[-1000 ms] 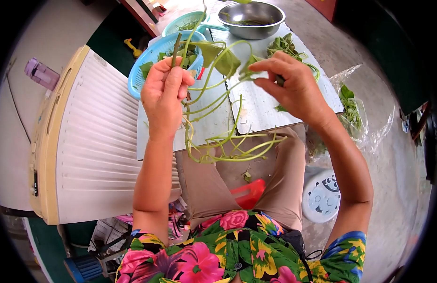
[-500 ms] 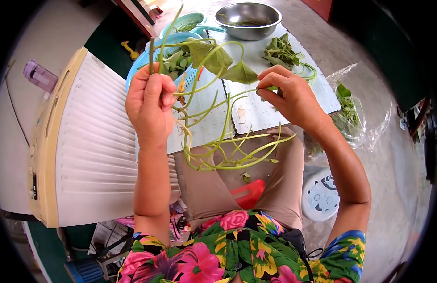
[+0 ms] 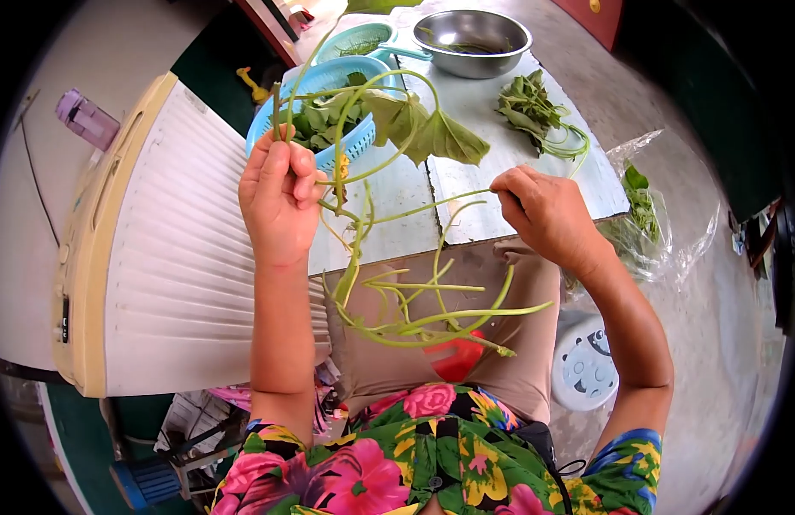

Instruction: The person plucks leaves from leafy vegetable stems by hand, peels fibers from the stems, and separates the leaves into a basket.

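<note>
My left hand (image 3: 281, 193) is closed, pinching a long green leafy vine (image 3: 436, 326) upright between thumb and fingers. Its bare side stems arch and hang below, over my lap. A large drooping leaf (image 3: 457, 148) dangles from it between my hands. At the right, my right hand (image 3: 547, 219) has its fingertips closed on the end of one thin stem, which stretches level across from the vine. Behind my left hand stands a blue basket (image 3: 253, 142) holding loose green leaves (image 3: 324, 120). A bundle of leafy stems (image 3: 528, 107) lies on the table beyond my right hand.
A pale table (image 3: 474, 219) stands before my knees. At its far end are a steel bowl (image 3: 474, 60) and a mint-green colander (image 3: 324, 53). A ribbed white appliance (image 3: 191, 249) is on the left. To the right are a plastic bag of greens (image 3: 663, 215) and a low stool (image 3: 582, 365).
My right hand has moved down and slightly right with the stem end. The hanging stems have swung lower, and a bit of green leaf now shows at the top edge. My left hand keeps its hold.
</note>
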{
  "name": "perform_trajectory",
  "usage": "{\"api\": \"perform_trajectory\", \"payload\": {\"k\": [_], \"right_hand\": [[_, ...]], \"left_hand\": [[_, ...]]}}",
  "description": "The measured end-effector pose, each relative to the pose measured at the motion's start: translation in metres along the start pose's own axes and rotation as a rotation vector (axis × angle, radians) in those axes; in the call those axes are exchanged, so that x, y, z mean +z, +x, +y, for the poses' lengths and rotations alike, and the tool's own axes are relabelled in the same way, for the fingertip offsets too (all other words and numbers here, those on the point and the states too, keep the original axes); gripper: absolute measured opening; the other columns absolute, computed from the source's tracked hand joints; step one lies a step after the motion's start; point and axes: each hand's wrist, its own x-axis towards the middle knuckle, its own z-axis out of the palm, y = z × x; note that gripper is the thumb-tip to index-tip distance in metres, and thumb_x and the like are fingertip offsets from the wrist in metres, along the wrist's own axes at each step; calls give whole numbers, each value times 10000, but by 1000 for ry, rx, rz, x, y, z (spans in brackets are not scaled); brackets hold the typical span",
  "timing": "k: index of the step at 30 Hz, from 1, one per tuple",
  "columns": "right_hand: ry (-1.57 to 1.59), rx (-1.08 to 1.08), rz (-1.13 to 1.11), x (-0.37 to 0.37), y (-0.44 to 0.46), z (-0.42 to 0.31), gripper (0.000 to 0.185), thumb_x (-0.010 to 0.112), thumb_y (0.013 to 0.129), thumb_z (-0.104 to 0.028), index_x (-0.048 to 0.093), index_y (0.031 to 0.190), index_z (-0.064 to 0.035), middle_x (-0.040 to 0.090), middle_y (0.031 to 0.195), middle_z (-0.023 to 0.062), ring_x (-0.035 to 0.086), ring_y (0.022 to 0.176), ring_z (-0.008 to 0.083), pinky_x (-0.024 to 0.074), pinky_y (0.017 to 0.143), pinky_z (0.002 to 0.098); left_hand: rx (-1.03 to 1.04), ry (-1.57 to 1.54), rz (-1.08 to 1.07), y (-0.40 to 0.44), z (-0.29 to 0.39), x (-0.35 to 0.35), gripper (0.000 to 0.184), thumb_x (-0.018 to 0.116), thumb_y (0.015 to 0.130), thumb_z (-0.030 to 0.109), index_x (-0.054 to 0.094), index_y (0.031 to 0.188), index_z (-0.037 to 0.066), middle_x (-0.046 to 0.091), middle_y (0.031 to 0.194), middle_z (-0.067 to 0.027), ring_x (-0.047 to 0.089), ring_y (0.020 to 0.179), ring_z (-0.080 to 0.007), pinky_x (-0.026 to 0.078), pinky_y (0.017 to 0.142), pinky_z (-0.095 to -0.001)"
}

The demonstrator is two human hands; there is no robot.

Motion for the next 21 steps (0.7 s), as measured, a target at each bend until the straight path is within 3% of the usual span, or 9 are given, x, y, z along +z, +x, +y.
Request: {"api": "perform_trajectory", "payload": {"k": [11, 14, 17, 21], "right_hand": [[-10, -18, 57, 14, -14, -8, 93, 537, 685, -14, 505, 756, -65, 542, 653, 77, 527, 543, 262, 420, 474, 334], [168, 143, 90, 21, -22, -6, 73, 518, 729, -8, 520, 792, -46, 530, 616, 78, 511, 495, 210, 402, 464, 296], [626, 596, 85, 26, -27, -5, 77, 479, 816, -59, 530, 843, -8, 485, 594, -8, 402, 502, 42, 354, 462, 206], [955, 683, 246, 33, -31, 5, 85, 444, 821, -62, 517, 817, -18, 482, 632, -25, 390, 509, 29, 341, 463, 183]], "left_hand": [[-9, 49, -148, -22, -9, 6, 151, 459, 867, 99, 510, 998, 42, 518, 668, -60, 369, 516, -64, 304, 472, -176], [-5, 85, -179, -29, -15, 7, 159, 449, 869, 108, 500, 1008, 49, 497, 654, -56, 351, 514, -69, 310, 480, -189], [22, 4, -175, -34, -19, 8, 152, 451, 861, 60, 516, 991, 16, 526, 655, -66, 391, 516, -62, 285, 453, -173], [40, -34, -155, -37, -18, 8, 163, 434, 860, 46, 516, 998, 21, 513, 640, -58, 338, 494, -58, 280, 450, -178]]}}
